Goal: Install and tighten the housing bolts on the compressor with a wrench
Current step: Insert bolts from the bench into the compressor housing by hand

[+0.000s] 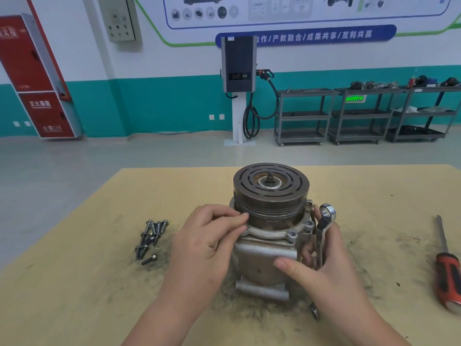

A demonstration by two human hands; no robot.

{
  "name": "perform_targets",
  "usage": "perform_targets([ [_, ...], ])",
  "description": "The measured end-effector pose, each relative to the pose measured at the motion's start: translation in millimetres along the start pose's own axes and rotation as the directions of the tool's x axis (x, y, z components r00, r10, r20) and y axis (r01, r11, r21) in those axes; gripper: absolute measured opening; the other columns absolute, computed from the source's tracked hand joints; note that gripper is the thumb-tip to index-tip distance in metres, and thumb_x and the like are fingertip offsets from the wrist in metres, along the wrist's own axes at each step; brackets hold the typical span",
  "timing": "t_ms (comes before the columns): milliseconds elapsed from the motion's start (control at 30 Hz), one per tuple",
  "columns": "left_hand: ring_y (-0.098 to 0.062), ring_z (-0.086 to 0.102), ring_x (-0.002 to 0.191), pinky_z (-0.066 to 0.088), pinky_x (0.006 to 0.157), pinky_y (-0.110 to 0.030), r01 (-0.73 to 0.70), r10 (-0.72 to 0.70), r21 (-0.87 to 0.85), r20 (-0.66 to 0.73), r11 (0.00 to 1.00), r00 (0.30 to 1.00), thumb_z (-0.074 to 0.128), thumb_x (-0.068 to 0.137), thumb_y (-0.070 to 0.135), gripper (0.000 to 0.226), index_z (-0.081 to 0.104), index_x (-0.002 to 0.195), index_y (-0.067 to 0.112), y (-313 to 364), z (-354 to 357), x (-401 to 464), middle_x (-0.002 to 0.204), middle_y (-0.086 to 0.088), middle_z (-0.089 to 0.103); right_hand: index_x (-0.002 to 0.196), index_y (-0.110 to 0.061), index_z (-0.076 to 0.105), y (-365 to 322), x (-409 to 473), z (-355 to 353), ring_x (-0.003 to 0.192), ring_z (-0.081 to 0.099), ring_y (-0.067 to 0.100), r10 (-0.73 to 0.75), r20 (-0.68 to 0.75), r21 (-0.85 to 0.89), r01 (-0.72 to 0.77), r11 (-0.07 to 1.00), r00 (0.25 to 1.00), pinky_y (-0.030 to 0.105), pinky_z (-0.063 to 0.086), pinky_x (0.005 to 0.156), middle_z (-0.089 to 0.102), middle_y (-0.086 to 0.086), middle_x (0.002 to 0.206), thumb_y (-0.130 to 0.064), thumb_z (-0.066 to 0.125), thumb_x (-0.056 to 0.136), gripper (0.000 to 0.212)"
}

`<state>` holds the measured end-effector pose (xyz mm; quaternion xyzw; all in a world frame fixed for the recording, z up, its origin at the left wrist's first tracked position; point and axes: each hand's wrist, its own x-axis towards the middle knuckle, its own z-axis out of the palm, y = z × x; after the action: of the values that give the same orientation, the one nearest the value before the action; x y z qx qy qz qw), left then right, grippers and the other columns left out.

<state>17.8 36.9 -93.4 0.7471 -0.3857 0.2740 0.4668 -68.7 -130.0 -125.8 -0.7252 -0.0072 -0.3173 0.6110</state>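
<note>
The grey compressor (264, 258) stands upright on the wooden table, its dark slotted pulley (270, 186) on top. My left hand (209, 240) is at the housing flange on the left, fingertips pinched together at the flange edge; whether a bolt sits between them is hidden. My right hand (324, 265) holds a silver combination wrench (324, 228) upright against the compressor's right side, thumb pressed on the housing. Empty bolt holes show in the flange (291, 233). Several dark bolts (151, 237) lie in a loose heap left of the compressor.
A red-handled screwdriver (446, 270) lies at the table's right edge. Dark grit is smeared around the compressor's base. Beyond the table (99, 283) is open floor, with a charging post (239, 78) and grey shelf carts (361, 113) along the wall.
</note>
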Motion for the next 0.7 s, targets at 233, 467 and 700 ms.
perform_targets([
  [233,0.002,0.061,0.100,0.041,0.082,-0.004,0.208,-0.212,-0.175,-0.006,0.962,0.977,0.064,0.085,0.041,0.026,0.066,0.111,0.045,-12.9,-4.1,-8.9,0.107,0.023,0.066,0.092,-0.072,0.050,1.2,0.8,-1.5,0.078,0.063,-0.013,0.021,0.012,0.005,-0.021,1.000,1.000,0.002,0.045,0.064,0.067,-0.031,0.090,-0.018,0.081,0.057,0.072],
  [467,-0.024,0.057,0.115,0.037,0.085,-0.016,0.433,-0.635,0.568,0.214,0.699,0.743,0.056,0.092,-0.001,0.032,0.070,0.113,0.019,-116.0,-47.6,-19.1,0.121,-0.006,0.062,0.109,-0.031,0.046,2.9,1.8,-4.8,0.057,0.055,-0.014,0.030,0.008,-0.003,-0.030,1.000,1.000,0.000,0.039,0.053,0.060,-0.032,0.063,-0.015,0.077,0.053,0.066],
  [700,-0.023,0.066,0.095,0.036,0.073,-0.012,0.489,-0.576,0.441,0.081,0.752,0.813,0.068,0.087,0.000,0.018,0.078,0.094,0.012,-108.3,-47.5,-24.8,0.098,-0.003,0.074,0.115,-0.049,0.044,7.7,6.0,-13.4,0.053,0.049,-0.006,0.050,0.001,-0.050,-0.050,0.998,0.999,0.003,0.037,0.052,0.055,-0.022,0.058,-0.043,0.084,0.046,0.080],
])
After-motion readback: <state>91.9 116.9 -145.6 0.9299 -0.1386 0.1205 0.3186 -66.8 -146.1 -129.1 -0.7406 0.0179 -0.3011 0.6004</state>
